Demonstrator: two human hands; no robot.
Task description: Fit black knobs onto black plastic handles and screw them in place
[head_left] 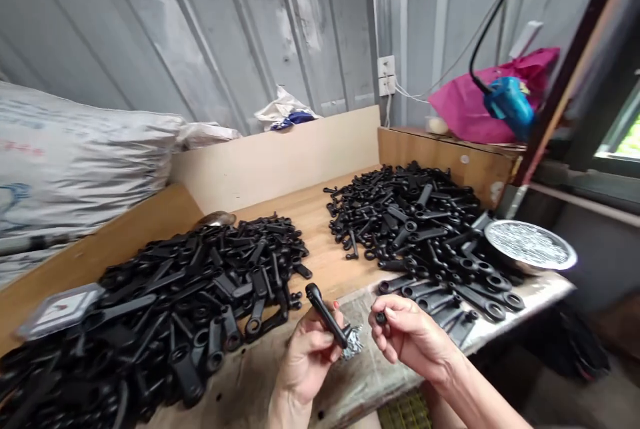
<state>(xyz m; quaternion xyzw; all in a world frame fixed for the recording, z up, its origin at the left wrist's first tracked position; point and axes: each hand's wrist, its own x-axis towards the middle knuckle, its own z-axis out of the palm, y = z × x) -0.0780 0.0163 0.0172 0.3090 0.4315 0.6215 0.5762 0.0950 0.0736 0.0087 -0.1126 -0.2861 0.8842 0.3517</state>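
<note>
My left hand (311, 352) is closed around a black crank handle (326, 314), which it holds at a slant above the table's front edge. In the fingers of my right hand (413, 332) is a small round black knob (381, 318), pinched between thumb and forefinger. The two hands are apart, with a gap between the handle and the knob. Just behind the left hand lies a small heap of silver screws (353, 342), partly hidden by the hand and handle.
Black crank handles pile up at left (200, 282) and back right (400, 216). Several lie in a row (450, 299) beside my right hand. A metal bowl (530, 246) of silver pins stands at right. A clear plastic box (63, 309) lies at left; boards (285, 156) edge the table.
</note>
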